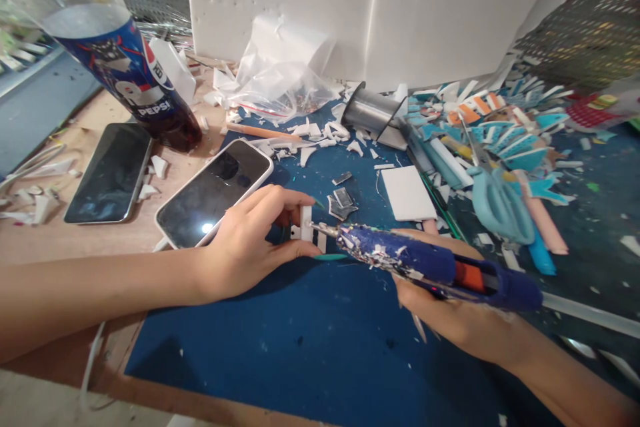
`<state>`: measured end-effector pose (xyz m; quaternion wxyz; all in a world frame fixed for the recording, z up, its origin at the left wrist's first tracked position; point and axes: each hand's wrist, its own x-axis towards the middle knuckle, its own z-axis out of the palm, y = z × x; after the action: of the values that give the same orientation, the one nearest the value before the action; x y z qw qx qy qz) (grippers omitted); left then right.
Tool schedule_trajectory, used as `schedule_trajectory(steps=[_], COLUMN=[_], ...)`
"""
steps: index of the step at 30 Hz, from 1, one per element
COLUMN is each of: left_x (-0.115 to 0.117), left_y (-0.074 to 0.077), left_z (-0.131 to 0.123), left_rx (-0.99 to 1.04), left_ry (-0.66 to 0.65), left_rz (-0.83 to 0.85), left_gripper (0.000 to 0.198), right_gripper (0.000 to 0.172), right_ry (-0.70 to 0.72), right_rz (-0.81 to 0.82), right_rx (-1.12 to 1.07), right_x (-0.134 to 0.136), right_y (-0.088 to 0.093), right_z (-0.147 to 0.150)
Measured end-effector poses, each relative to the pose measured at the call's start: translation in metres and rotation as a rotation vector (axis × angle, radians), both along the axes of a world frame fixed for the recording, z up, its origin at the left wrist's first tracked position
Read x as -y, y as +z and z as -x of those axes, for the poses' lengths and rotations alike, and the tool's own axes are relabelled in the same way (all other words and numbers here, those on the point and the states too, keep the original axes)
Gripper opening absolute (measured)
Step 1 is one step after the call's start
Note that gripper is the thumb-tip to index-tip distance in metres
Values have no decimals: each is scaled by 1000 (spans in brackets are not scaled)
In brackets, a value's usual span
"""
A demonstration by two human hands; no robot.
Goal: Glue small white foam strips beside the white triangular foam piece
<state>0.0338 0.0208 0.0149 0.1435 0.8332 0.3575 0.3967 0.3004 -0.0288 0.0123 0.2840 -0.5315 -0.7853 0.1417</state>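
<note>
Between its thumb and fingertips my left hand [253,230] pinches a small white foam piece [306,221] above the blue mat. My right hand [445,307] is wrapped round a dark blue hot glue gun [400,253], its barrel speckled with white crumbs. The metal nozzle points left, at or very near the white piece; contact is hard to make out. A clear glue stick [590,312] sticks out of the gun's back. Just beyond the nozzle lie small dark grey pieces [343,199], and a white square block [409,192] rests further right.
Two phones, one white-rimmed [215,190] and one dark [110,173], lie at left by a Pepsi bottle [145,80]. Behind are a plastic bag [285,90], a grey spool [370,110] and white scraps. Light-blue-handled scissors [500,203] and blue and orange pieces crowd the right.
</note>
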Motion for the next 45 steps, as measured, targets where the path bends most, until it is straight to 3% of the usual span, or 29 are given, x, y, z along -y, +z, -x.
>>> schedule_trajectory(steps=[6, 10, 15, 18, 20, 22, 26, 31, 35, 37, 41, 42, 45], left_x=[1, 1, 1, 1, 1, 1, -1, -2, -2, -2, -2, -2, -1], left_y=[1, 1, -2, -3, -3, -3, -3, -2, -2, -2, -3, -3, -3], left_z=[0, 0, 0, 1, 1, 2, 3, 2, 2, 2, 2, 3, 3], left_rx=[2, 9, 42, 54, 58, 64, 73, 65, 58, 55, 60, 61, 71], left_ry=[0, 1, 18, 52, 81, 91, 65, 26, 15, 3, -17, -21, -33], left_rz=[11, 15, 9, 4, 5, 3, -12, -32, -50, -61, -85, -87, -88], left_gripper=[38, 36, 36, 34, 32, 32, 31, 31, 32, 32, 34, 34, 35], right_gripper=[13, 14, 13, 11, 14, 17, 35, 63, 74, 83, 105, 106, 82], right_ry=[157, 160, 78, 23, -25, -110, -257, -456, -368, -340, -317, -255, -40], right_rz=[-70, -58, -5, 63, 19, -111, -369, -199, -112, -113, -206, -301, -457], right_rx=[138, 131, 82, 29, 32, 125, 532, 964, 1011, 1011, 1014, 960, 633], right_x=[-11, -11, -10, -15, -18, -21, -20, -19, -23, -20, -9, -7, -8], right_y=[22, 21, 19, 27, 34, 39, 44, 29, 10, 11, 40, 50, 70], right_z=[9, 5, 9, 14, 11, 3, -23, -56, -81, -89, -81, -73, -40])
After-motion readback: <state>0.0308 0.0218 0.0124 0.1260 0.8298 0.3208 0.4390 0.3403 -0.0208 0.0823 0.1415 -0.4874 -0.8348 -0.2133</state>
